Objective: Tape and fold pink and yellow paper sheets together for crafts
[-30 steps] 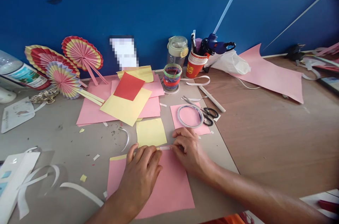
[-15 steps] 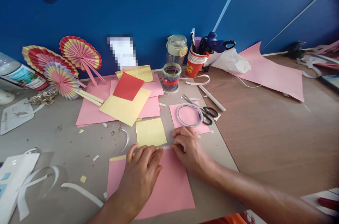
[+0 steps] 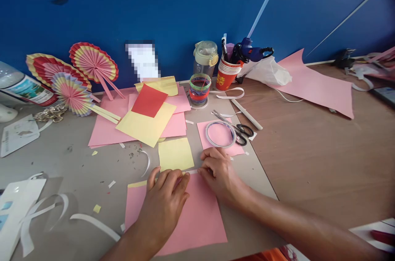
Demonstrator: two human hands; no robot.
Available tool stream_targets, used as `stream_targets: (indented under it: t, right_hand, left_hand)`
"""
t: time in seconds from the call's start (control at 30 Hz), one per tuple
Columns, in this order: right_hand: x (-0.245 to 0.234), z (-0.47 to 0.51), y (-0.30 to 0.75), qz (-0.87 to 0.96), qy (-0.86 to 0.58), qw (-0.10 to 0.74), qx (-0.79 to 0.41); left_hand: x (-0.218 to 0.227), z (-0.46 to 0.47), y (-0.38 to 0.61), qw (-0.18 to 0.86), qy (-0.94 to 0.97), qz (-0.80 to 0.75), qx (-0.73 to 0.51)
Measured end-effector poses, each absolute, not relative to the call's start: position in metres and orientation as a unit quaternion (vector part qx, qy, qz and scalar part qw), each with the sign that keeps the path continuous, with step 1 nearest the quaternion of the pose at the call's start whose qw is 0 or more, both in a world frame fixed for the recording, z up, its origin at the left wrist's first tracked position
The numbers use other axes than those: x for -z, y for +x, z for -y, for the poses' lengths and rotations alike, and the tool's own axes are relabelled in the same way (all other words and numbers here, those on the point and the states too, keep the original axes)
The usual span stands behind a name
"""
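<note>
A sheet of pink paper [image 3: 200,215] lies in front of me, with a thin yellow band along its far edge. My left hand [image 3: 163,201] rests on the sheet, its fingers bent slightly and spread along that edge. Beside the left fingertips, a narrow whitish strip of tape [image 3: 193,172] runs along the edge. My right hand [image 3: 219,174] has its fingers curled and pinched at the strip's right end, at the sheet's far right corner. Just beyond the hands is a square of yellow paper [image 3: 175,154].
A tape roll [image 3: 220,134] and scissors [image 3: 242,134] lie on a smaller pink paper. Behind stand a red paper cup [image 3: 226,75] of tools and a lidded bottle [image 3: 206,53]. Coloured sheets [image 3: 148,125], folded paper fans [image 3: 94,61] and white strips [image 3: 95,225] are at left.
</note>
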State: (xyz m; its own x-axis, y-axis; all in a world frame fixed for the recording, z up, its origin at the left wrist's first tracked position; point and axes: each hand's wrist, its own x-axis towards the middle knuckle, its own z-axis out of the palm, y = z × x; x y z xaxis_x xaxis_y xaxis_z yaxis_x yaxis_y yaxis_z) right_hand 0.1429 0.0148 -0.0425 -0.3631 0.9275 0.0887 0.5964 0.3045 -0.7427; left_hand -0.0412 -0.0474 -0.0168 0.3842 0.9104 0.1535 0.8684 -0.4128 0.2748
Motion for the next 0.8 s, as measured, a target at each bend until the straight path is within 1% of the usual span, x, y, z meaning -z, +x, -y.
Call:
stream_targets:
  t: [0.37,0.57,0.8]
  right_hand:
    - [0.0416,-0.0142,0.1422,0.772,-0.500,0.256,-0.298]
    - [0.0424,-0.0144,0.1401,0.794,-0.496,0.255,-0.241]
    - [0.0404,-0.0161,0.1374,0.827,-0.492,0.212,-0.169]
  left_hand:
    - [0.0199,0.0479,-0.0412,0.069,0.829,-0.535,-0.146]
    - [0.0185,0.0477,-0.0403,0.067,0.829,-0.536,-0.147]
    - [0.0192,0.0473,-0.0417,0.062,0.831,-0.533,-0.146]
